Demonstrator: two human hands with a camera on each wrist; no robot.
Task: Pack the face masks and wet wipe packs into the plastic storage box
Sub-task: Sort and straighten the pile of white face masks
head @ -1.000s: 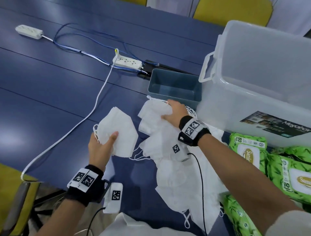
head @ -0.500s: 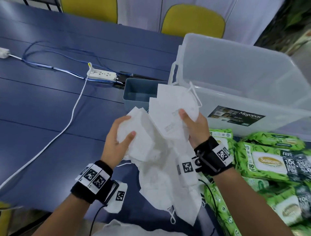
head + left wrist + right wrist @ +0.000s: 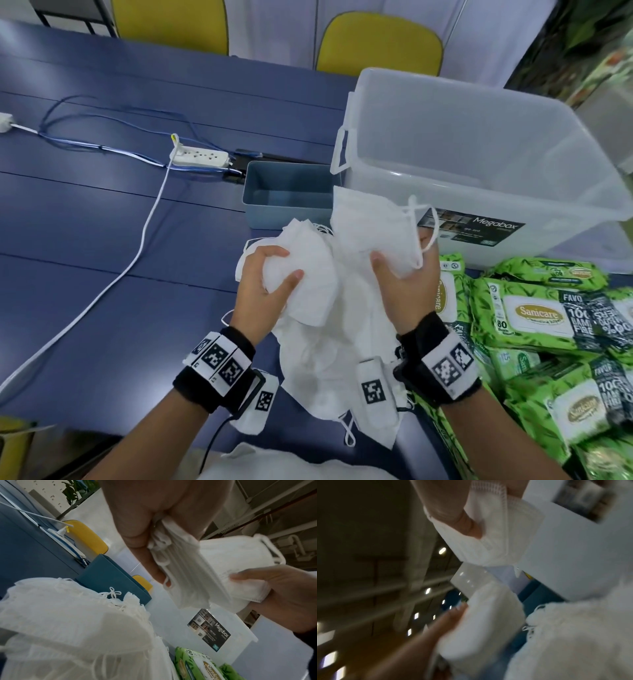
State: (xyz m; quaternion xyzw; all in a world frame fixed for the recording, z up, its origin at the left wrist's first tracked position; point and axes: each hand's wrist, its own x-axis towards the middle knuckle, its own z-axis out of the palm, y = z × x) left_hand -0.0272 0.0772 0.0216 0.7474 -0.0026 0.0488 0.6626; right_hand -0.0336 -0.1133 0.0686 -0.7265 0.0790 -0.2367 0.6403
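1. Table (image 3: 85, 219), dark blue, carries everything: a white power strip (image 3: 200, 158) with its cables far off to the left, and the work nearer the person.
2. Clear Megabox storage box (image 3: 479, 178) stands open at the right; nothing shows inside it.
3. Green Sanicare wet wipe packs (image 3: 534, 315) are heaped in front of the box, none packed yet.
4. Small blue-grey bin (image 3: 287, 195) sits just left of the box.
5. White face masks (image 3: 329, 342) hang in a loose bundle between both hands, lifted off the table, ear loops dangling.
6. Left hand (image 3: 263, 287) has fingers and thumb curled round one bunch of masks.
7. Right hand (image 3: 407, 291) pinches another bunch, thumb on top, raised toward the box's near wall.
8. Advice for the step, as I judge it: square the two bunches into one stack, tuck stray loops in, lift clear of the near rim, and lay the stack flat in a corner, leaving floor space for the wipes.
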